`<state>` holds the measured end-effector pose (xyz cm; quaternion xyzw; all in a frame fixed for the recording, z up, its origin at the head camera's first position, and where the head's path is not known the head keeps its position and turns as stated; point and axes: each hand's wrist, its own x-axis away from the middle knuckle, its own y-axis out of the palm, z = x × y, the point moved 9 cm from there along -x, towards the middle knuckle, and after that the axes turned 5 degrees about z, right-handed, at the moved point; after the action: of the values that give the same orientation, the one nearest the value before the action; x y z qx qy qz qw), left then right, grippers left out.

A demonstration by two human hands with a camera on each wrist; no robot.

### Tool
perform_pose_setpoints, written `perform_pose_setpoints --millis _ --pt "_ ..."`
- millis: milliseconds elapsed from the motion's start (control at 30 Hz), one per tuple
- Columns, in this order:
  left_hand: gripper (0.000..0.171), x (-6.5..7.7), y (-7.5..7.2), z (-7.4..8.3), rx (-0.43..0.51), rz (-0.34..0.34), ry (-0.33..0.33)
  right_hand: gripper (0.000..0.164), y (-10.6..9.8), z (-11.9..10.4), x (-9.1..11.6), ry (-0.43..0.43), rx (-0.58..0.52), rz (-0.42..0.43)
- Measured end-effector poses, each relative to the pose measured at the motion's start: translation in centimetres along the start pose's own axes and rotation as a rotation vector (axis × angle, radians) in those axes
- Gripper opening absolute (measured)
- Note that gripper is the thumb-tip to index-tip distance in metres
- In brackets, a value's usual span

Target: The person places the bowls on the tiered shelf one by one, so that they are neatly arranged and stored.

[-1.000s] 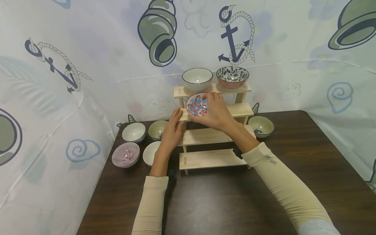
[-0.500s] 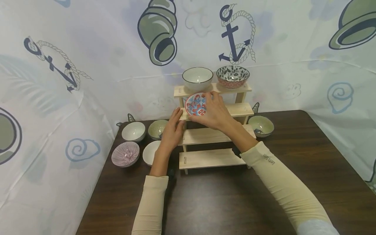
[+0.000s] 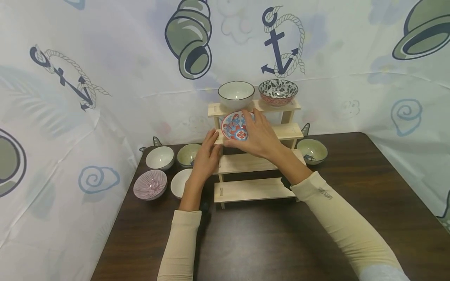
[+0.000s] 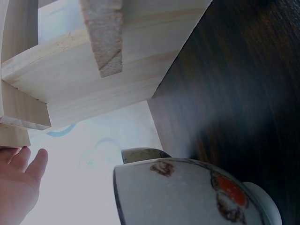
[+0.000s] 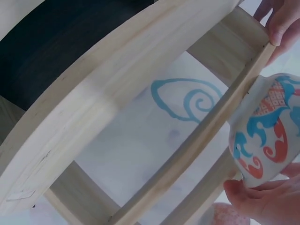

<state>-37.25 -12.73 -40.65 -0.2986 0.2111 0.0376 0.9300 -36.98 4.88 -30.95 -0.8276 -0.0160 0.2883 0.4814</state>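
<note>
My right hand (image 3: pixel 261 136) holds a small bowl (image 3: pixel 233 127) with red and blue patterns by its rim, thumb in front and fingers at the far side. The bowl is tilted, its inside facing me, at the left end of the second tier from the top of a wooden stepped shelf (image 3: pixel 254 190). In the right wrist view its painted outside (image 5: pixel 262 133) shows, base against the board. My left hand (image 3: pixel 205 158) grips the left end of that same tier. In the left wrist view its fingertips (image 4: pixel 39 161) lie right at the board's end.
On the top tier stand a white bowl (image 3: pixel 236 95) with a dark rim and a leaf-patterned bowl (image 3: pixel 278 92). Left of the shelf are a white bowl (image 3: pixel 159 158), a purple-striped bowl (image 3: pixel 150 185) and others. A green bowl (image 3: pixel 312 151) stands to the right.
The patterned bowl has shifted slightly left and turned a little in my right hand, showing more of its inside. My left hand has stayed on the shelf end.
</note>
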Motion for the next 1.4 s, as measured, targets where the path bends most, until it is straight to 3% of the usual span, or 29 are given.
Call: perform_pose_setpoints --millis 500,767,1167,1400 --pt "0.052 -0.1 0.0 -0.2 -0.008 0.013 -0.004 0.12 -1.7 0.5 2.5 0.005 0.019 -0.066" --pt "0.052 -0.2 -0.1 -0.3 -0.005 0.022 -0.005 0.119 -2.5 0.9 3.3 -0.001 0.002 -0.054" --pt "0.052 -0.1 0.1 -0.2 0.0 0.009 -0.02 0.12 -3.5 3.2 5.0 0.106 -0.025 -0.108" --pt "0.052 -0.1 0.1 0.0 -0.001 0.014 -0.012 0.121 -4.1 4.0 5.8 0.104 -0.035 -0.109"
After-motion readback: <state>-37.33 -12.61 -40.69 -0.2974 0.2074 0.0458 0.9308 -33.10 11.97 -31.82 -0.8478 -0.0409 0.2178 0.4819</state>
